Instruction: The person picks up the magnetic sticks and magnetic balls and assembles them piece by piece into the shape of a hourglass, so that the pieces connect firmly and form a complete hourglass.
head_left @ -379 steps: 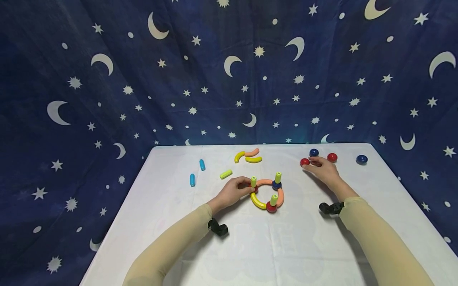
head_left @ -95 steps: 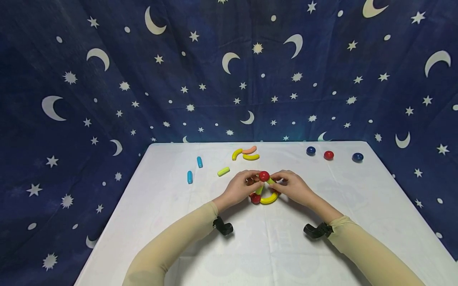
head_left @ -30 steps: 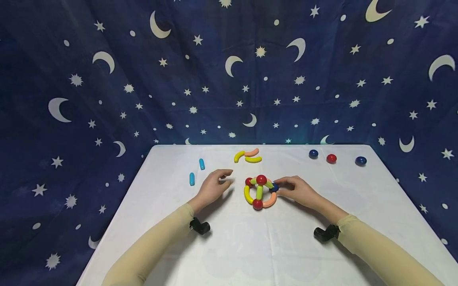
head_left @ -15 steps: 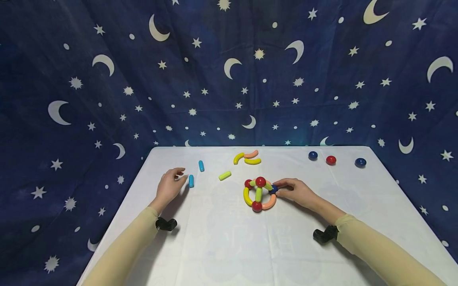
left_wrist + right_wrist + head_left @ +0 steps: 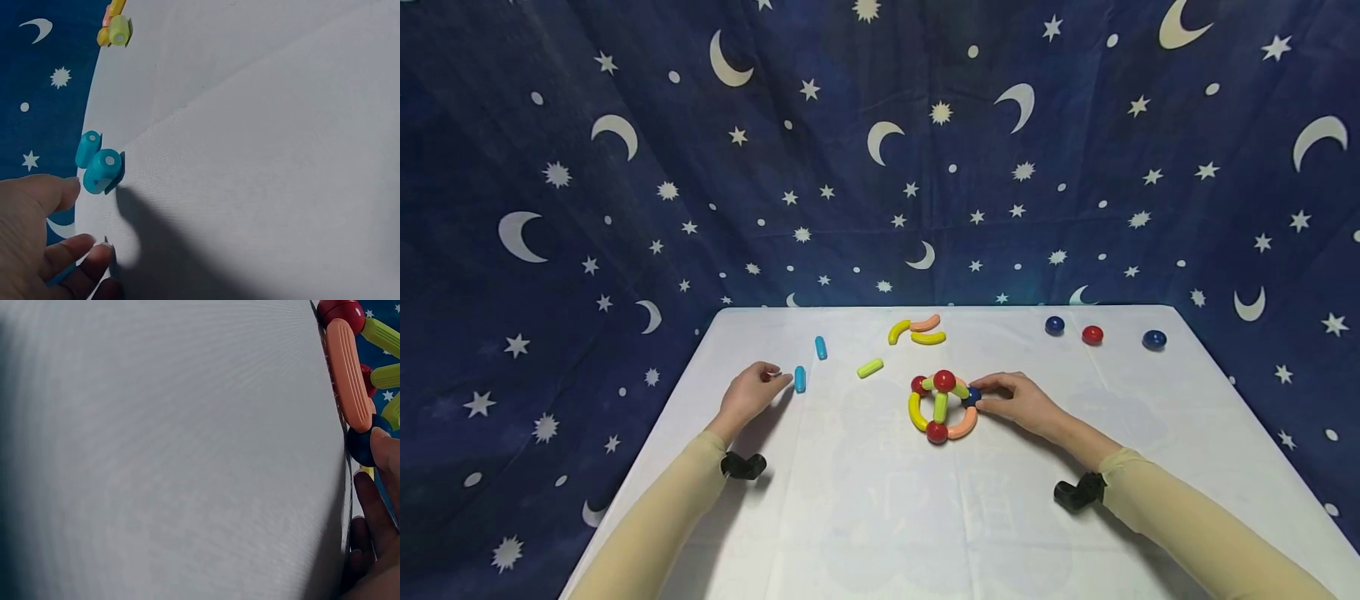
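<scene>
A small frame of magnetic building pieces stands mid-table: yellow and orange curved rods, red balls and green straight rods rising to a red top ball (image 5: 944, 381). My right hand (image 5: 1018, 402) pinches the dark blue ball (image 5: 360, 447) at the frame's right corner, thumb on its surface. My left hand (image 5: 750, 397) is to the left with relaxed fingers and holds nothing. Its thumb tip is right beside the nearer blue rod (image 5: 800, 379), which lies on the cloth. A second blue rod (image 5: 821, 347) is just behind it.
A loose green rod (image 5: 870, 367) lies left of the frame. Behind are two yellow curved rods (image 5: 928, 338) and an orange one (image 5: 925, 322). At the back right sit a red ball (image 5: 1092, 335) and two blue balls (image 5: 1154, 339). Starry cloth hangs behind the white table.
Earlier the green rods stood upright on the ring; now they lean together under a red ball. My left hand has left the frame and moved left to the blue rods. My right hand stays.
</scene>
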{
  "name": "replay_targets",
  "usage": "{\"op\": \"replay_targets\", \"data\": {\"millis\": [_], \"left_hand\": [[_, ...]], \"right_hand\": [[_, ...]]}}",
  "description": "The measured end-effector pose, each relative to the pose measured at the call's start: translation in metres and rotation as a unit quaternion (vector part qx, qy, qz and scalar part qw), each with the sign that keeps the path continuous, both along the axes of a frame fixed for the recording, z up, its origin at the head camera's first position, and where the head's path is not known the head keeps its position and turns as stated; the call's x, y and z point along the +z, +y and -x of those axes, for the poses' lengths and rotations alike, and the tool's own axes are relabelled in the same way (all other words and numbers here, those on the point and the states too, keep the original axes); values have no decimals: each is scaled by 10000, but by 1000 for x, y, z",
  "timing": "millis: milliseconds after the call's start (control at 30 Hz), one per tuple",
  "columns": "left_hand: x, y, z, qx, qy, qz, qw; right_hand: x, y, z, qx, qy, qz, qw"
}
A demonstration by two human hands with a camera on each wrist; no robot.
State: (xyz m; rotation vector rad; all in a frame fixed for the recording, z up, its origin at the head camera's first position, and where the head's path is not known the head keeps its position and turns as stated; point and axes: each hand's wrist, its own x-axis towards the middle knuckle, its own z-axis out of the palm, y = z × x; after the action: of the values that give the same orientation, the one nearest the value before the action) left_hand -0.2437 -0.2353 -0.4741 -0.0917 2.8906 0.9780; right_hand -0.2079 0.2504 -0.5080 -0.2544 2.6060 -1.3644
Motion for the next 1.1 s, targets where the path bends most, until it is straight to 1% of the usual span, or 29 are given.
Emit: {"op": "replay_targets", "data": {"millis": [67,300,600,867,1100], "left_hand": [[1,1,0,1,-89,60,9999],[5,7,1,-10,-270,220,9994],[6,14,6,-164,-316,515,9980],[10,18,9,-161,-303,679,9971],[14,23,11,-192,-296,881,9955]], "right_hand": [[0,0,0,-52,-48,-4,10000],[0,-1,1,-13,-75,57,10000],[-3,0,0,-9,-41,103,9999],[-4,1,-1,-90,-45,56,9999],[-4,0,-1,-62,27,59,10000]]}}
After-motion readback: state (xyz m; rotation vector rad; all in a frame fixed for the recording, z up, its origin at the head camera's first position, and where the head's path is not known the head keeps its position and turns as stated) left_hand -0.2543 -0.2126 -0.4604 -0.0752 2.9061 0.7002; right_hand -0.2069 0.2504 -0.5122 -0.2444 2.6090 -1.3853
